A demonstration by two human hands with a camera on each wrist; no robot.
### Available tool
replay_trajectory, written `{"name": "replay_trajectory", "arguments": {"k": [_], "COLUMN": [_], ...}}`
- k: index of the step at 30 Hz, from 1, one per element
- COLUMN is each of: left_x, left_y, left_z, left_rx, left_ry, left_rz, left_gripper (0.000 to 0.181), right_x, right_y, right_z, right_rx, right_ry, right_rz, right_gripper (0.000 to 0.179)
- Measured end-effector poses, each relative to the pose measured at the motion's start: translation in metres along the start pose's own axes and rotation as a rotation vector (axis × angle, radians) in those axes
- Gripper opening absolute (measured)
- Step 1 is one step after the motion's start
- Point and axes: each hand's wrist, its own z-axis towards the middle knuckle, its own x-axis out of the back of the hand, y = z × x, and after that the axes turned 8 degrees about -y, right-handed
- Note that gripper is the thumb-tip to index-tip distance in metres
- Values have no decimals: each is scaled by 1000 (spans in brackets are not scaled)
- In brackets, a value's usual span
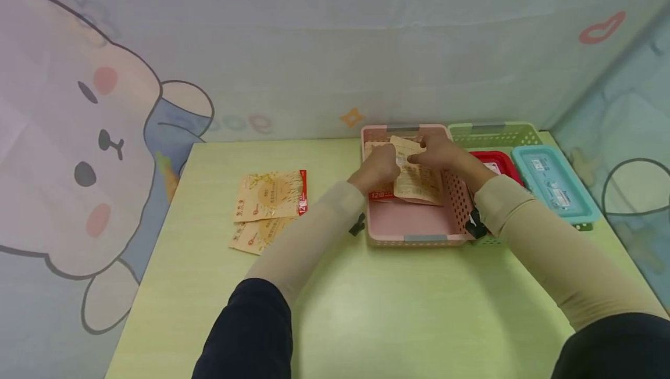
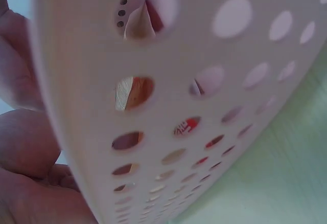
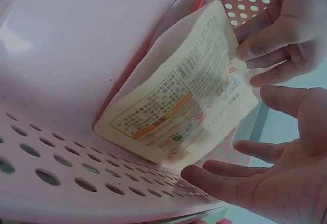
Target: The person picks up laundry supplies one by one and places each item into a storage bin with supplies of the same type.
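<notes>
A beige printed packet stands tilted inside the pink perforated basket, its text-covered back showing in the right wrist view. My left hand pinches the packet's edge, with fingers on both sides of it. On the other side, my right hand has its fingers spread close beside the packet. Another packet with a red strip lies in the basket behind it. In the left wrist view the basket wall hides most of the contents, and part of the left hand shows beyond the rim.
Two beige packets overlap on the table at the left. Right of the pink basket stands a green basket, holding a red-rimmed container and a blue-lidded one. A printed curtain hangs behind.
</notes>
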Motion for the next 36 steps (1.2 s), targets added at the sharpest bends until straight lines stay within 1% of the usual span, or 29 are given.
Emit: {"name": "replay_trajectory", "arguments": {"k": [1, 2, 5, 7, 10, 12, 14, 15, 18, 19, 23, 26, 28, 30, 33, 36], "left_x": [0, -1, -2, -2, -4, -5, -6, -6, -8, -8, -6, -1, 4, 9, 16, 19], "left_y": [0, 1, 2, 2, 1, 1, 2, 3, 6, 7, 8, 7, 5, 4, -1, -10], "left_z": [-1, -1, -3, -3, -3, -4, -7, -8, -15, -18, -26, -32, -35, -39, -46, -56], "left_rx": [-11, -22, -33, -30, -18, -8, -2, -1, -11, -19, -52, -75, -103, -143, -208, -257], "left_ry": [3, 2, -18, -27, -26, -16, -2, 4, 33, 42, 71, 63, 74, 90, 146, 194], "left_rz": [5, 10, -15, -35, -68, -80, -70, -57, -6, 10, 60, 52, 53, 35, 14, -50], "left_gripper": [23, 28, 38, 40, 38, 31, 19, 19, 40, 45, 45, 50, 52, 55, 50, 45], "right_x": [0, -1, -2, -3, -5, -6, -6, -6, -5, -5, -4, -2, -1, 0, 1, 0], "right_y": [0, 0, 2, 3, 2, 2, 1, 1, 0, 0, 1, 2, 1, 0, -2, -4], "right_z": [0, 0, 2, 3, 5, 5, 4, 4, 2, 2, -1, -3, -6, -7, -7, -8], "right_rx": [-4, -11, -6, 3, 10, 14, 17, 17, 24, 27, 52, 85, 99, 116, 129, 158], "right_ry": [-7, -16, -19, -15, -12, -8, -9, -9, -9, -11, -14, -9, -3, 2, 10, 31], "right_rz": [-16, -29, -15, -20, -33, -49, -40, -36, -11, -1, 34, 39, 45, 61, 91, 92], "right_gripper": [65, 69, 70, 69, 68, 68, 67, 67, 66, 66, 66, 65, 63, 62, 62, 61]}}
